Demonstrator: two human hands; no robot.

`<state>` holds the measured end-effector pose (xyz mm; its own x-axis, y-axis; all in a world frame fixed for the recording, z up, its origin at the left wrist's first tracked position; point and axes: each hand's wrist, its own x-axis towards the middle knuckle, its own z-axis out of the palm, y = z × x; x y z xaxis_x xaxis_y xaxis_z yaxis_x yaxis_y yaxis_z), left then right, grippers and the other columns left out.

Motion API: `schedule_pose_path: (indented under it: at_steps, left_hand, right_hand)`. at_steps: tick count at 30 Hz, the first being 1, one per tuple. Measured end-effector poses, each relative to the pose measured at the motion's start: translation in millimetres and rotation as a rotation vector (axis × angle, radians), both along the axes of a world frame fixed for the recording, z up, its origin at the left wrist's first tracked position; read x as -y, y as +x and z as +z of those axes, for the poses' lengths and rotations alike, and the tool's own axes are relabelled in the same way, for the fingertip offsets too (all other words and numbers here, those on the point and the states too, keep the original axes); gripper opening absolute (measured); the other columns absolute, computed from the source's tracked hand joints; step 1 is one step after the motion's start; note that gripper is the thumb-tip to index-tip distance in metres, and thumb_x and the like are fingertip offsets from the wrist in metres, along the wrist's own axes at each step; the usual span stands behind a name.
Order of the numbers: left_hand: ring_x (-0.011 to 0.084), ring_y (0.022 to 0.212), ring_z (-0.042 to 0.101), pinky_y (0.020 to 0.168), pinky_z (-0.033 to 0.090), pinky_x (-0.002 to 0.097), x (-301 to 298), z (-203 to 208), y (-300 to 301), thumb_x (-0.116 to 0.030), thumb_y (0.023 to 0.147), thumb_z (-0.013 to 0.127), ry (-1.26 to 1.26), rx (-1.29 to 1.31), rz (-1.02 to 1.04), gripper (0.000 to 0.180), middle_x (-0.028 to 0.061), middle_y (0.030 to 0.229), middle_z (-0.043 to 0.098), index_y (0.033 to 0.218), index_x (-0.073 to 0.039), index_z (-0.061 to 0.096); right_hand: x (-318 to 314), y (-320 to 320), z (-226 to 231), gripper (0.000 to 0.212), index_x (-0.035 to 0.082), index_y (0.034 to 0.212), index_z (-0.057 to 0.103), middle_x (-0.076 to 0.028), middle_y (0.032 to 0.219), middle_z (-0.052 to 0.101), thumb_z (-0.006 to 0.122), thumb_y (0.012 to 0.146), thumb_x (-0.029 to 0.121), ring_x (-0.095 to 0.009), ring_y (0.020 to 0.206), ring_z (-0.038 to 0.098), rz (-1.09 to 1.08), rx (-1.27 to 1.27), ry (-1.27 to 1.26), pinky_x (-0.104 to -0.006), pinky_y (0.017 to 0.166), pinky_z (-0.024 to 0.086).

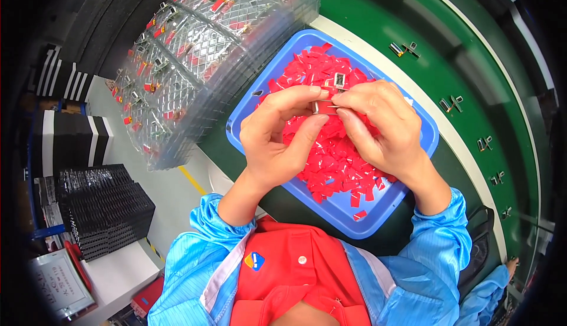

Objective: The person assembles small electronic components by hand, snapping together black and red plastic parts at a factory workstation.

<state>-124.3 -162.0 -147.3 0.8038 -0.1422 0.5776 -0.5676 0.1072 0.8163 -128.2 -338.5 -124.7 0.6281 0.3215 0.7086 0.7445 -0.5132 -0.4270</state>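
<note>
Over the blue tray (pixel 366 228), both my hands are closed in a pinch around one small electronic assembly (pixel 339 80). A little board with a square dark window sticks up from it, and a red piece with a silvery part sits lower down. My left hand (pixel 276 134) grips its left side between thumb and forefinger. My right hand (pixel 385 122) pinches the other side with thumb and index fingertip; what exactly lies under those fingertips is hidden. Beneath the hands, a heap of small red film pieces (pixel 336 166) with white edges fills much of the tray.
Clear blister trays (pixel 207 48) holding similar assemblies are stacked at the upper left. A green conveyor belt (pixel 431 72) curves along the right, carrying several small assemblies (pixel 452 104). Black trays (pixel 106 208) are piled at the lower left. Another person's sleeve (pixel 487 296) shows at the lower right.
</note>
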Motion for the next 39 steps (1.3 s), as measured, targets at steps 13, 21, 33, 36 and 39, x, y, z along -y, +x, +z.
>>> schedule_pose_path:
  at_steps: [13,21,33,36,39]
  left_hand:
    - [0.0277,0.101,0.064,0.082,0.054,0.0324,-6.0,0.7,4.4,0.018,0.076,0.061,0.197,0.203,0.000,0.042,0.0219,0.106,0.061,0.114,0.007,0.048]
    - [0.0270,0.102,0.063,0.083,0.055,0.0317,-4.4,2.4,2.0,0.016,0.077,0.061,0.119,0.104,-0.051,0.043,0.0228,0.105,0.063,0.115,0.007,0.045]
    - [0.0244,0.100,0.064,0.085,0.054,0.0314,-5.9,0.8,5.8,0.014,0.080,0.061,-0.028,-0.063,-0.198,0.040,0.0246,0.106,0.063,0.112,0.001,0.041]
    - [0.0243,0.100,0.064,0.085,0.053,0.0317,-8.5,-2.0,7.1,0.015,0.080,0.060,-0.084,-0.120,-0.164,0.039,0.0249,0.106,0.063,0.110,0.000,0.041]
    - [0.0243,0.099,0.064,0.085,0.052,0.0319,-5.9,-3.8,10.0,0.016,0.080,0.060,-0.104,-0.156,-0.152,0.039,0.0247,0.107,0.063,0.110,-0.001,0.041]
  right_hand:
    - [-2.3,-2.4,1.8,0.023,0.002,0.089,0.066,-0.010,0.081,0.062,0.072,0.067,-0.004,-0.023,0.072,0.061,-0.055,0.082,-0.072,-0.0318,0.063,0.045]
    - [-1.0,-0.1,0.9,0.024,0.001,0.088,0.067,-0.010,0.080,0.062,0.071,0.065,-0.006,-0.023,0.071,0.061,-0.014,0.092,-0.020,-0.0310,0.063,0.045]
    - [-0.8,3.8,-8.4,0.020,-0.001,0.087,0.066,-0.012,0.083,0.064,0.064,0.070,-0.009,-0.021,0.074,0.062,0.045,0.002,0.192,-0.0308,0.065,0.047]
    - [7.4,7.0,-7.0,0.022,0.000,0.094,0.065,-0.012,0.086,0.065,0.064,0.072,-0.006,-0.019,0.076,0.062,-0.061,-0.093,0.248,-0.0300,0.067,0.048]
    - [5.7,8.9,4.7,0.027,0.002,0.101,0.064,-0.011,0.088,0.064,0.064,0.074,-0.001,-0.018,0.078,0.061,-0.137,-0.265,0.190,-0.0287,0.069,0.048]
